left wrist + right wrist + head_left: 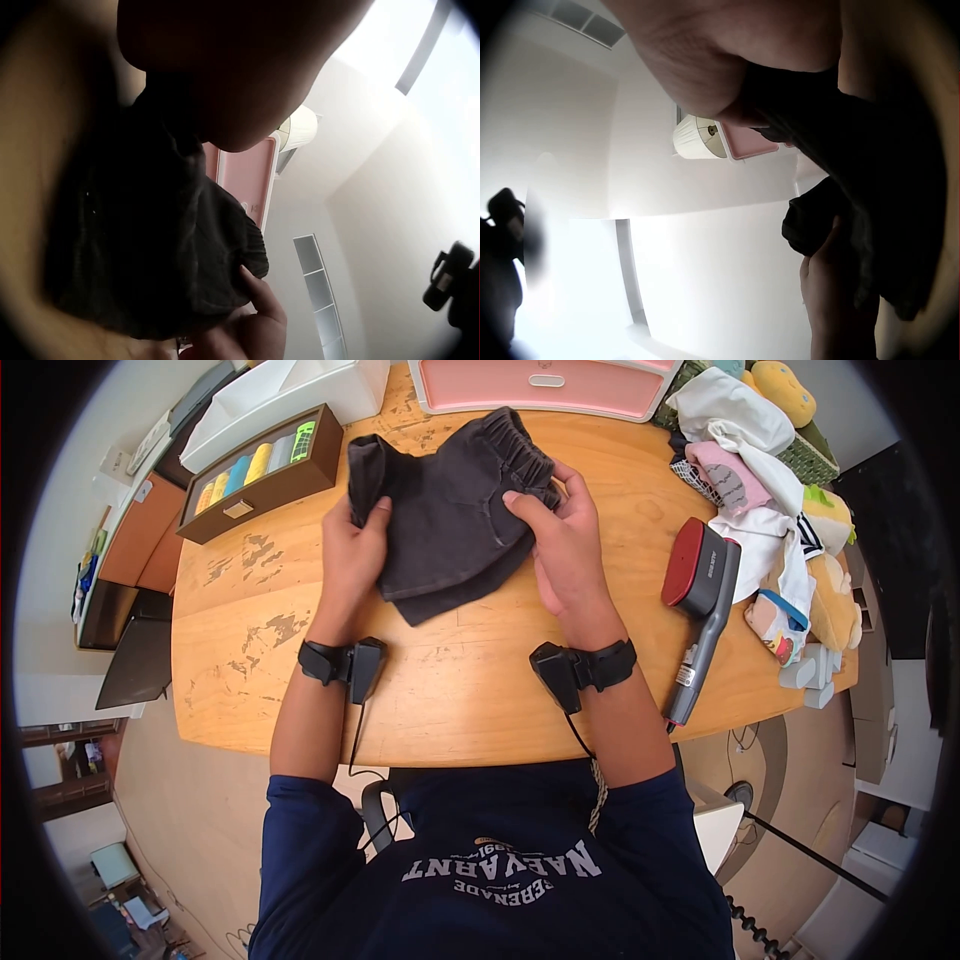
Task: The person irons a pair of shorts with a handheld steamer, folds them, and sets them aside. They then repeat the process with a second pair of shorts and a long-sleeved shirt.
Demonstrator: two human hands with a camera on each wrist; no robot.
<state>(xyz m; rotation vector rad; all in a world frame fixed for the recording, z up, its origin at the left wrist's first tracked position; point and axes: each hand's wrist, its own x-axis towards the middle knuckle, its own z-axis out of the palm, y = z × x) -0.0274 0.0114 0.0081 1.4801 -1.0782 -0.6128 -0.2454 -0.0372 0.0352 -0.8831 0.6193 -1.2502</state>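
Dark grey shorts [440, 520] with a gathered elastic waistband hang between both hands over the wooden table. My left hand [354, 555] pinches their left edge, thumb on top and fingers hidden behind the cloth. At the waistband end, my right hand [568, 550] grips the other side, its thumb lying over the fabric. In the left wrist view the shorts [142, 232] fill the middle as a dark mass, with the right hand [255, 322] at their far side. The right wrist view shows the cloth [885, 187] close up and the left hand [832, 285] beyond it.
A red and grey handheld steamer [700, 575] lies to the right. Behind it is a pile of clothes and soft toys [770, 510]. A brown box [285, 482] of rolled cloths stands back left, near a white bin [270, 410]. Pink drawers [545, 385] stand at the back.
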